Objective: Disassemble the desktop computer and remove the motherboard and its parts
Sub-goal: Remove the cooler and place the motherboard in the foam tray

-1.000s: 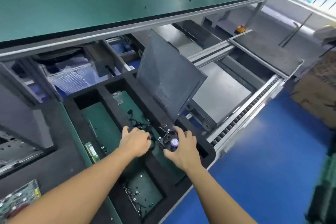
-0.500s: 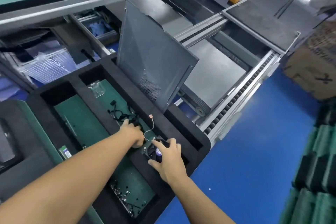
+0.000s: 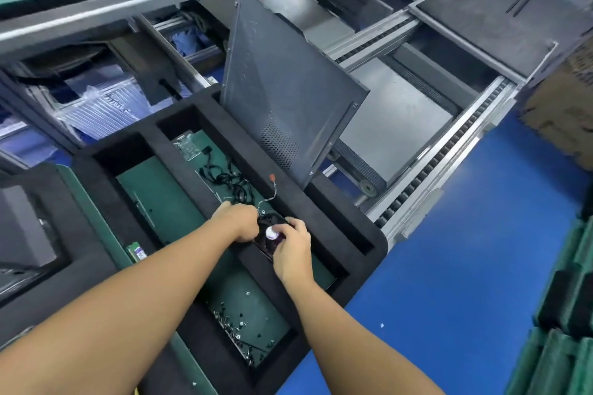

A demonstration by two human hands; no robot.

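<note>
Over the near end of the black foam tray's (image 3: 340,215) middle slot, both hands are on a small black fan (image 3: 267,224) with a pale round sticker on its hub. Right hand (image 3: 293,250) has its fingers curled over the fan's right edge. Left hand (image 3: 240,222) is balled up against the fan's left edge and gripping it there, but the fingertips are tucked under so I can't see exactly how. A thin wire rises from the fan toward the tray's far side and ends in a little red plug (image 3: 272,176). Just past the hands, in the same slot, there's a tangle of black cables (image 3: 229,181), and at the slot's far end a clear plastic piece (image 3: 190,146). The tray's nearest slot has a scatter of screws (image 3: 236,329). A green memory stick (image 3: 138,252) lies just off the tray's left rim. A grey metal side panel (image 3: 288,96) stands tilted in the tray's far right slot, and a roller conveyor (image 3: 449,151) runs beyond the tray's right side
</note>
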